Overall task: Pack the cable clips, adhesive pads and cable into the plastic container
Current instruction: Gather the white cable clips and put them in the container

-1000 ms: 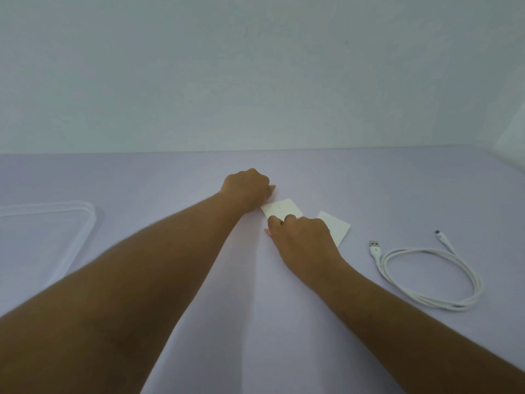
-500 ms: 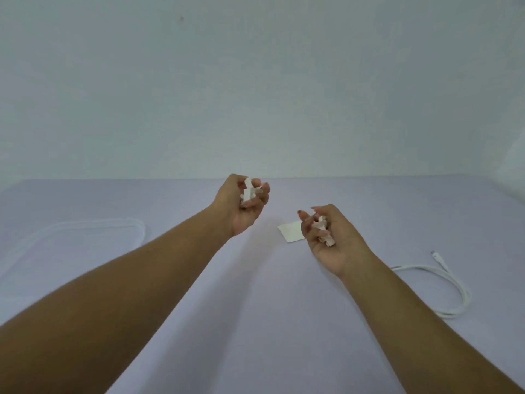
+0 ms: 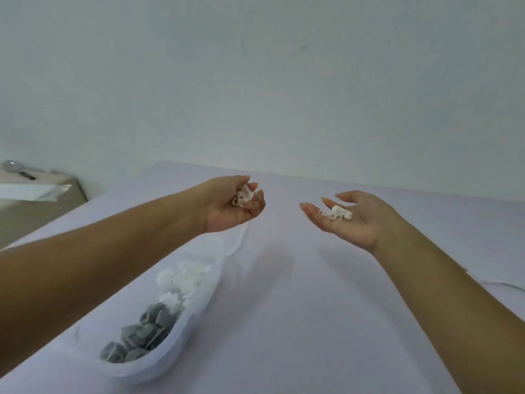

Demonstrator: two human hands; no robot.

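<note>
My left hand [image 3: 230, 207] is raised above the table, fingers curled around white cable clips [image 3: 243, 195]. My right hand [image 3: 352, 218] is held palm up, fingers apart, with a few white cable clips [image 3: 338, 213] lying on the palm. Below my left forearm stands the clear plastic container [image 3: 181, 334], holding white clips [image 3: 184, 280] and grey clips [image 3: 142, 334]. Only a short piece of the white cable [image 3: 508, 285] shows at the right edge, behind my right forearm. No adhesive pads are in view.
The table is covered with a pale lilac cloth [image 3: 284, 322]. A beige cabinet [image 3: 34, 206] with a clear plastic bag on it stands at the far left. A clear lid edge [image 3: 238, 240] lies beyond the container.
The view has swung left, bringing the container into sight. Both hands lifted off the table with clips. My right hand has opened palm up; the white pad and most of the cable have left the view.
</note>
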